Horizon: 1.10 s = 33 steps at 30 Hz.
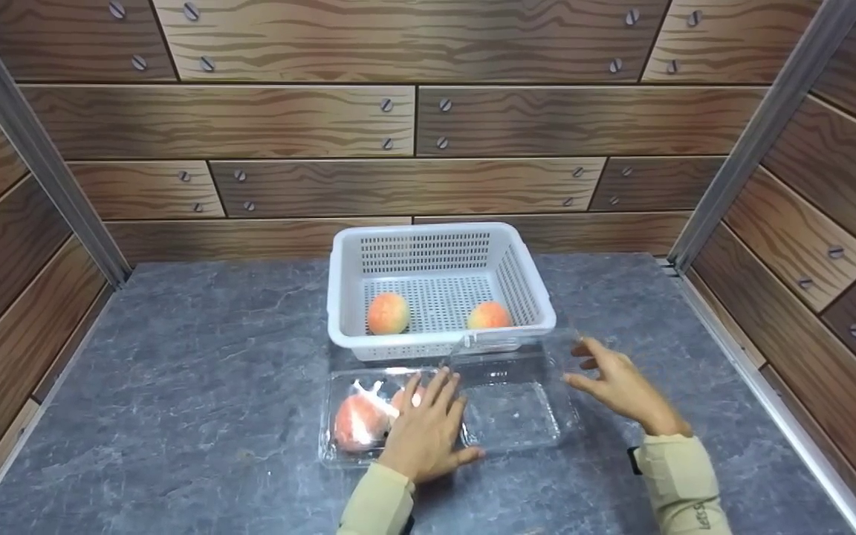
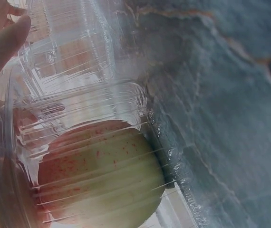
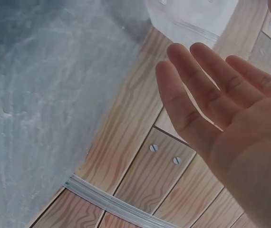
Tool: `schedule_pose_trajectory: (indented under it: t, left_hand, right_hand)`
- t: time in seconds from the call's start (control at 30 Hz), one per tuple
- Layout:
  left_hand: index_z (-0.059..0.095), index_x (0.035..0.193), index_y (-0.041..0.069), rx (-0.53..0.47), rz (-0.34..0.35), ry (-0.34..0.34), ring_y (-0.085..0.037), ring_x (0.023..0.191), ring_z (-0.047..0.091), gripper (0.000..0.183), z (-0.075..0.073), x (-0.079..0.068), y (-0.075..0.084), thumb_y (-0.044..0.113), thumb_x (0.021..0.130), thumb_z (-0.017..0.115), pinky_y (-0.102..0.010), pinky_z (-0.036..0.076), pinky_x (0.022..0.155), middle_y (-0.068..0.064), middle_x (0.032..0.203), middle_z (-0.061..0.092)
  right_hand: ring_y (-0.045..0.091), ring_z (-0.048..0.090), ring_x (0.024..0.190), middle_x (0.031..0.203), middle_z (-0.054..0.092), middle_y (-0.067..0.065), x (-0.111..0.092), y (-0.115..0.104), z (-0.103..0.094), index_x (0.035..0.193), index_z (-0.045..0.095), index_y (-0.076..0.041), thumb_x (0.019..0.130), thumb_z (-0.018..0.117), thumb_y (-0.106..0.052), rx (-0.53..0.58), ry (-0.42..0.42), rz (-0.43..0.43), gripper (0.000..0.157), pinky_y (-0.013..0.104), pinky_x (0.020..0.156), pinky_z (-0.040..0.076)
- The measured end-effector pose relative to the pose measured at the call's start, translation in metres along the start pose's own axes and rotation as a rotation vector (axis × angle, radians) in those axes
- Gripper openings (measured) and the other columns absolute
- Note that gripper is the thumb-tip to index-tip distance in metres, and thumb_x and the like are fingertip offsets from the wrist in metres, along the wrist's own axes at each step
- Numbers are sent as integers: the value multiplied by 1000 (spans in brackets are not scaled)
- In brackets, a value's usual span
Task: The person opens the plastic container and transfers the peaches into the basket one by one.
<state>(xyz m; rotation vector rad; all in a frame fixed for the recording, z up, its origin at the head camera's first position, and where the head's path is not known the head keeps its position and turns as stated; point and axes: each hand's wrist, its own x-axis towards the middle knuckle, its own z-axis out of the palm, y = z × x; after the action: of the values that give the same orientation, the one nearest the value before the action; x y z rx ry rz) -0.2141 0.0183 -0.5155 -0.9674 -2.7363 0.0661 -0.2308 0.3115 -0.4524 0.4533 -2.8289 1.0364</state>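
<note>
Left hand (image 1: pixel 426 437) splayed on clamshell (image 1: pixel 325 420) — right hand (image 1: pixel 623 388) relaxed.

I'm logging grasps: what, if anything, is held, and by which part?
Nothing is gripped: the left hand rests, fingers extended, on the clear fruit container; the right hand holds nothing.

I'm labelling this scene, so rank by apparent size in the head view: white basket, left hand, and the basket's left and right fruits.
1. White basket
2. Left hand
3. Left fruit, right fruit: too alike to rank; the latter is partly hidden.
</note>
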Motion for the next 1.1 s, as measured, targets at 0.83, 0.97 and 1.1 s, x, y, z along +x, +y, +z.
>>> schedule_pose_trajectory:
  t: [0.83, 0.97, 1.1]
  left_hand:
    - [48, 132, 13, -7, -6, 3, -28, 136, 17, 82, 2, 0, -1, 74, 79, 36, -53, 12, 106, -11, 145, 29]
    - [47, 133, 13, -7, -8, -8, -28, 135, 17, 83, 1, 0, 0, 74, 79, 35, -53, 12, 106, -10, 146, 28]
    - [45, 134, 13, -10, -9, -22, -28, 136, 16, 84, -1, 0, 0, 75, 78, 35, -53, 12, 106, -10, 146, 28]
  right_hand:
    - [30, 57, 83, 92, 61, 13, -8, 3, 15, 125, 46, 4, 82, 68, -18, -121, -157, 105, 54, 42, 67, 49]
    - [21, 55, 70, 80, 61, 5, -10, 3, 19, 124, 46, 5, 80, 68, -12, -145, -149, 101, 52, 36, 59, 47]
    - [12, 51, 47, 70, 59, 5, -12, 4, 24, 122, 47, 7, 77, 65, 1, -111, -118, 61, 48, 26, 43, 45]
